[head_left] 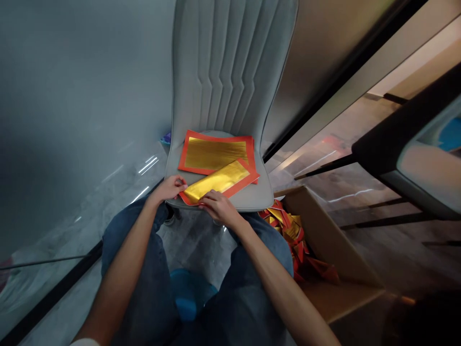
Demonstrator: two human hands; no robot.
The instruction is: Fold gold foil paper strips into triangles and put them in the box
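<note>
A folded sheet of gold foil paper with an orange-red border (pixel 219 180) lies on the front of a grey chair seat (pixel 259 194). My left hand (pixel 169 188) pinches its near left corner. My right hand (pixel 218 206) presses its fingers on the near edge of the same sheet. Behind it, a stack of flat gold sheets with orange-red borders (pixel 216 153) rests on the seat, partly under the folded sheet.
A cardboard box (pixel 324 230) to my right holds several folded gold and red papers (pixel 291 235). My knees in blue jeans flank a blue stool (pixel 190 293) below. A dark chair (pixel 406 144) stands at the right. The grey chair back (pixel 230 67) rises ahead.
</note>
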